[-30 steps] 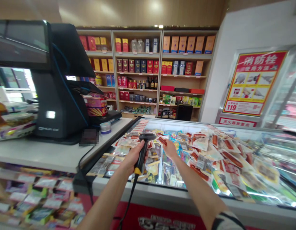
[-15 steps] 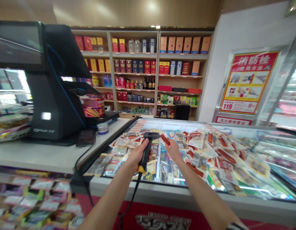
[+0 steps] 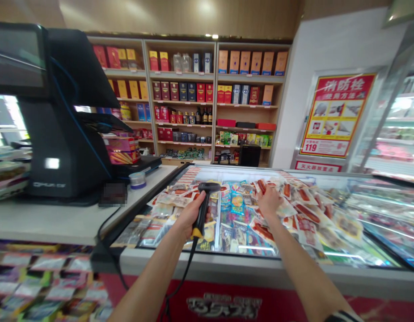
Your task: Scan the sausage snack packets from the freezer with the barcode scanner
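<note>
My left hand (image 3: pixel 190 214) is wrapped round the handle of a black barcode scanner (image 3: pixel 203 210) with a yellow base, its head pointing right and its cord hanging down. To the right, my right hand (image 3: pixel 270 202) pinches a vacuum-packed sausage (image 3: pixel 261 186) over the pile of packets. Part of that pack is hidden by the fingers. Beneath both hands lie many packets on the glass top of a chest freezer (image 3: pixel 227 260), among them another packed sausage (image 3: pixel 307 213) and a blue snack packet (image 3: pixel 238 202).
At the left, a black checkout terminal (image 3: pixel 64 129) stands on a white counter (image 3: pixel 49 226), near a roll of tape (image 3: pixel 137 180). Shelves (image 3: pixel 183 76) of boxed bottles line the back wall. A red fire-hydrant sign (image 3: pixel 339 116) hangs at the right.
My right hand, with the packed sausage, has moved right from in front of the scanner head to over the sausage pile. The left hand still grips the scanner. The view has shifted slightly right.
</note>
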The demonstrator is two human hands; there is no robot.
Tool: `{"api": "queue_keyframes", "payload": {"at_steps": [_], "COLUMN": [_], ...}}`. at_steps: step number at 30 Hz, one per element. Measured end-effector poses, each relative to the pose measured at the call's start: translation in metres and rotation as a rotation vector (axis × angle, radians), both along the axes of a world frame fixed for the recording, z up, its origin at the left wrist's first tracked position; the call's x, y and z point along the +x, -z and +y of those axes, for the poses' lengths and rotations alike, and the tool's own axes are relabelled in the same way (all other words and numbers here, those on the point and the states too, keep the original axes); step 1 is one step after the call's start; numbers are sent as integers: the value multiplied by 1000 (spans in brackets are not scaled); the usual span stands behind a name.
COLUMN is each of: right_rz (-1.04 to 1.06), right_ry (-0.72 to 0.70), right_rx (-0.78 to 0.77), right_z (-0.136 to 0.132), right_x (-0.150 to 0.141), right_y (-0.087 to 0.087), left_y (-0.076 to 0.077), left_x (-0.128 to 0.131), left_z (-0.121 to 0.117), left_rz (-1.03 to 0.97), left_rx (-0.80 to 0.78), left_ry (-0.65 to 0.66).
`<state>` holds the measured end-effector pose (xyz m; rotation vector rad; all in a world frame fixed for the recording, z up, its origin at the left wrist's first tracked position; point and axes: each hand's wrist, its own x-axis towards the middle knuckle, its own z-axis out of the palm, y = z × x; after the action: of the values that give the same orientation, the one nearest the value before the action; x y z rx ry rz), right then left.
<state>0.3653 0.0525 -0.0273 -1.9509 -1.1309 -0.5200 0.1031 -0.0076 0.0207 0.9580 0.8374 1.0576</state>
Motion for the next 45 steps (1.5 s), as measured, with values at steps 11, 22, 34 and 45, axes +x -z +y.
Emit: {"api": "queue_keyframes", "payload": {"at_steps": [11,22,34,45], "right_rz": [-105,214,357,239], "right_ry": [-626,-668,-611,-415], "right_rx": [-325,-372,110,176], "right_z": [3,18,6,8], "right_x": [-122,-138,-82,-57], "right_y": [15,26,32,22], "left_y": [2,8,2,-4], "left_x": [-30,-37,1,7], "left_z": [4,0,-4,-8], "left_rz": [-25,-7,-35,-9], "left_rx": [9,14,23,32], "left_ry": [-102,-106,69,67]}}
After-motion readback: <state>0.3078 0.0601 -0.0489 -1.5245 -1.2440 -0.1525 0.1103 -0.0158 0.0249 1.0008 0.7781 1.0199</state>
